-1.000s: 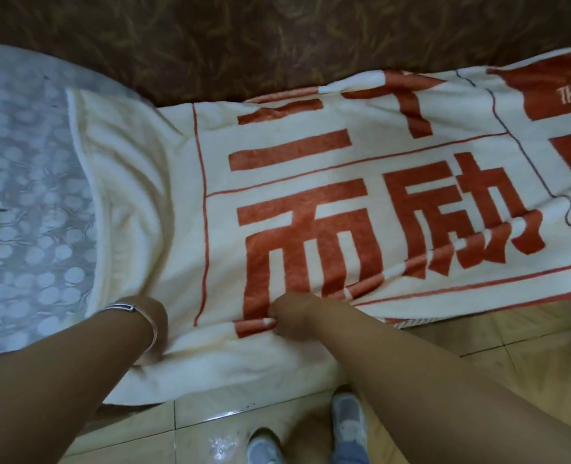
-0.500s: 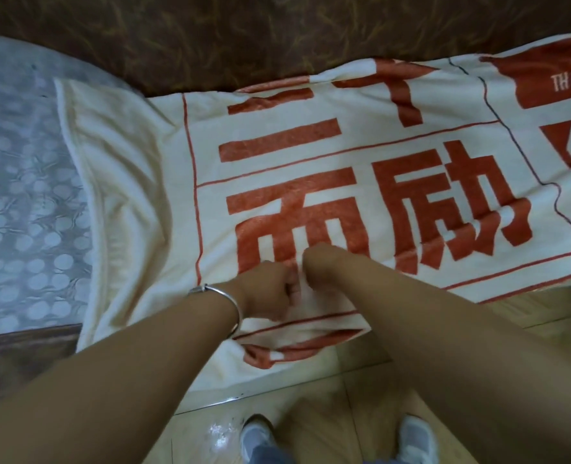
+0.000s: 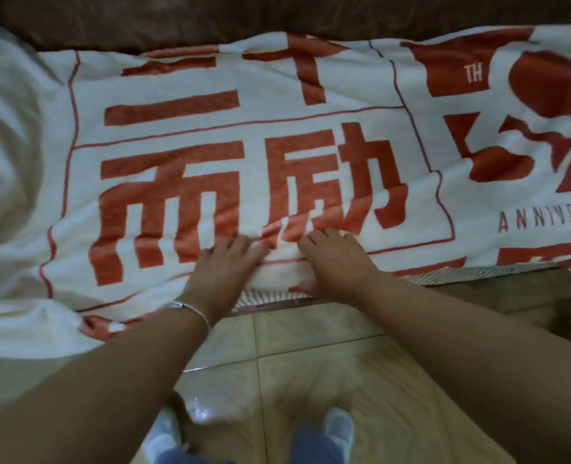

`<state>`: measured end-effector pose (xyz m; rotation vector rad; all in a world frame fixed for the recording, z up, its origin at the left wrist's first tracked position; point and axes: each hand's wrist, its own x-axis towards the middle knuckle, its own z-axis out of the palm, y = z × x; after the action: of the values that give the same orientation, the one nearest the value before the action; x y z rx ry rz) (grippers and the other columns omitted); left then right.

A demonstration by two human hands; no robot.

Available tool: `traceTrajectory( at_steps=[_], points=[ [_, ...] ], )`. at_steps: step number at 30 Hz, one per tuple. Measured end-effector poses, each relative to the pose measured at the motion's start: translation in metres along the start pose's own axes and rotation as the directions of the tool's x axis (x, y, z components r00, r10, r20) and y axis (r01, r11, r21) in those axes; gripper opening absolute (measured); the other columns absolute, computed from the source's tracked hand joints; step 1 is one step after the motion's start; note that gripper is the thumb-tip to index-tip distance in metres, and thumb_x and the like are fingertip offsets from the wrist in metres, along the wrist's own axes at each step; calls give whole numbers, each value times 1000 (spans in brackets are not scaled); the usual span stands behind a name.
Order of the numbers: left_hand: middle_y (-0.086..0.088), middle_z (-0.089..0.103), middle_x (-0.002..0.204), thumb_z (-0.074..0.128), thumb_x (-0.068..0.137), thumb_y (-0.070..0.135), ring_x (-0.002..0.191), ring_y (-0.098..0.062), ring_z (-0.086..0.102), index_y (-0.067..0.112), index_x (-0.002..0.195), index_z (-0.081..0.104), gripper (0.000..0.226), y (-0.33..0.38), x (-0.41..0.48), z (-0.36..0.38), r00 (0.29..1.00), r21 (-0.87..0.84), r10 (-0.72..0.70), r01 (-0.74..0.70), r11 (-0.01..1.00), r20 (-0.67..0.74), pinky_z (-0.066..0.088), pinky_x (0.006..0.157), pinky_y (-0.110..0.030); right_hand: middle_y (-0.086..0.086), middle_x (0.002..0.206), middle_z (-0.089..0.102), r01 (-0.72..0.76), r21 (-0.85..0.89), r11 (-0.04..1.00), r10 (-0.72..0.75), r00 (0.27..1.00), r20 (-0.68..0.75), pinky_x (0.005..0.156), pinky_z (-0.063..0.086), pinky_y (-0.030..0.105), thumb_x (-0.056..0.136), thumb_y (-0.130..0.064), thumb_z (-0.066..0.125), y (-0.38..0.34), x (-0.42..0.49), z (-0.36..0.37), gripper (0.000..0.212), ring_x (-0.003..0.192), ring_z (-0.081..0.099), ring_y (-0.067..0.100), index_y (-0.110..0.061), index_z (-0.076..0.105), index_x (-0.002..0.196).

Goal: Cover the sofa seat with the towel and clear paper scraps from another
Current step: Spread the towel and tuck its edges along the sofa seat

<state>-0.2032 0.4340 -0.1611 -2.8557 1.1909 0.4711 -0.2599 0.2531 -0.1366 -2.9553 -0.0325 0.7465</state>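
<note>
1. Across the sofa seat, a cream towel [image 3: 311,135] with large red characters and thin red border lines lies spread from the far left to the right edge of view.
2. The towel's far edge meets the dark brown patterned sofa back [image 3: 210,18]; its near edge hangs over the seat front, lower on the left than on the right.
3. Near the right, lettering reading "TH" and "ANNIVERS" shows in the print.
4. The left hand [image 3: 224,266] lies palm down on the towel near its front edge, fingers spread and flat on the cloth, grasping nothing; a silver bangle [image 3: 183,308] circles the wrist.
5. The right hand [image 3: 334,259] rests just beside it, fingers extended over the towel, with the thumb side lower at the folded front edge; whether it pinches the cloth cannot be told.
6. Between and below the hands, a pale mesh strip [image 3: 478,274] runs along the seat front where the towel does not cover it.
7. The floor [image 3: 311,380] nearest the camera is glossy beige tile with grout lines, and two light shoes [image 3: 339,426] stand on it.
</note>
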Motion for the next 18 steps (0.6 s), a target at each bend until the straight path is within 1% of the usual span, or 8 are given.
traceTrajectory(
  at_steps=[3, 5, 6, 8, 11, 14, 16, 18],
  points=[
    [-15, 64, 115, 55, 81, 7, 107, -33, 58, 14, 115, 57, 35, -4, 25, -22, 970, -195, -176, 208, 958, 169, 47, 83, -37, 11, 143, 40, -7, -173, 985, -14, 993, -118, 100, 33, 58, 79, -24, 63, 16, -10, 18, 63, 127, 40, 36, -12, 39, 137],
    [-18, 69, 102, 52, 83, 3, 95, -31, 62, 8, 101, 66, 23, -7, 39, -40, 923, -242, -233, 312, 919, 307, 43, 74, -29, 13, 140, 44, -58, -112, 992, 39, 985, -167, 101, 32, 57, 85, -11, 50, 21, -7, 15, 50, 126, 41, 36, -10, 42, 134],
    [-18, 69, 99, 48, 85, 2, 89, -30, 61, 6, 100, 66, 24, -8, 43, -45, 887, -188, -247, 339, 922, 389, 41, 71, -28, 13, 135, 49, -71, -52, 996, 62, 986, -154, 100, 35, 51, 87, -8, 45, 23, -2, 12, 44, 123, 45, 35, -10, 45, 131],
    [-18, 66, 104, 44, 91, 4, 83, -27, 57, 2, 105, 64, 25, -14, 44, -45, 810, 3, -279, 324, 946, 516, 45, 75, -31, 14, 126, 58, -35, 40, 999, 37, 998, -45, 92, 44, 41, 89, -8, 42, 30, 11, 0, 36, 116, 54, 33, -9, 53, 123],
    [-15, 65, 116, 42, 92, 12, 101, -30, 61, 6, 109, 64, 28, -25, 39, -32, 760, 167, -299, 248, 954, 577, 49, 86, -33, 10, 115, 62, 44, 86, 995, -61, 975, 213, 77, 46, 31, 91, -18, 47, 42, 26, -19, 27, 100, 59, 27, -11, 60, 114],
    [-11, 65, 114, 43, 90, 10, 104, -28, 61, 15, 104, 65, 27, -20, 36, -31, 838, 132, -269, 234, 963, 476, 49, 85, -34, 5, 94, 58, -29, 266, 964, -70, 932, 354, 59, 49, 27, 89, -22, 55, 56, 34, -25, 20, 77, 56, 18, -10, 62, 104],
    [-10, 66, 108, 45, 89, 7, 91, -22, 58, 19, 95, 63, 22, -6, 39, -35, 919, -111, -208, 258, 960, 335, 44, 76, -28, 3, 84, 57, -95, 371, 924, -64, 917, 394, 57, 49, 24, 86, -19, 59, 61, 39, -24, 16, 68, 55, 15, -9, 63, 98],
    [-5, 63, 105, 51, 90, 14, 85, -16, 55, 17, 99, 57, 11, 18, 46, -44, 959, -423, -82, 194, 885, 270, 38, 67, -23, 0, 78, 57, -136, 399, 907, -47, 908, 416, 56, 46, 22, 84, -18, 63, 63, 44, -26, 22, 66, 54, 13, -7, 66, 103]
  ],
)
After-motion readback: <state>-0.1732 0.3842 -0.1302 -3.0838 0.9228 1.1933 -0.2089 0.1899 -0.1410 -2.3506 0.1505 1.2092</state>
